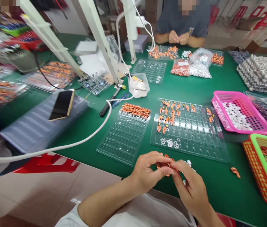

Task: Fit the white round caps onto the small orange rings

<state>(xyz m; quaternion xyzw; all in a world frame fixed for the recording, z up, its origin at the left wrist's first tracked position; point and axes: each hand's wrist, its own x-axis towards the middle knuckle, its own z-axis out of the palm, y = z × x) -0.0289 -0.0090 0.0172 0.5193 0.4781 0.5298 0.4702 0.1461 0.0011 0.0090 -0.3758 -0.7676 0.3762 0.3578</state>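
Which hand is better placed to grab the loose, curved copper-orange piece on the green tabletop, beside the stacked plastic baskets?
Probably the right hand: it is nearer the curved copper-orange piece; the left hand is farther away. The two meet at the fingertips, though, so it may need freeing first.

- Table top [185, 90]: smooth, with a soft sheen;
- narrow tray [120, 140] and wide tray [195, 143]: thin clear plastic, glossy, catching bright glints;
- copper-coloured pieces [135, 110]: smooth, with a metallic-looking shine; metal or coated plastic, cannot tell;
- pink basket [261, 128] and lime basket [254, 139]: perforated plastic, lightly glossy;
- phone [61, 105]: dark, glass-like face;
- cable [86, 138]: smooth, plastic-looking;
- bag [201, 56]: clear, crinkled plastic film;
- sleeve [71, 217]: matt cloth;
- floor [95, 179]: smooth, faintly shiny tile
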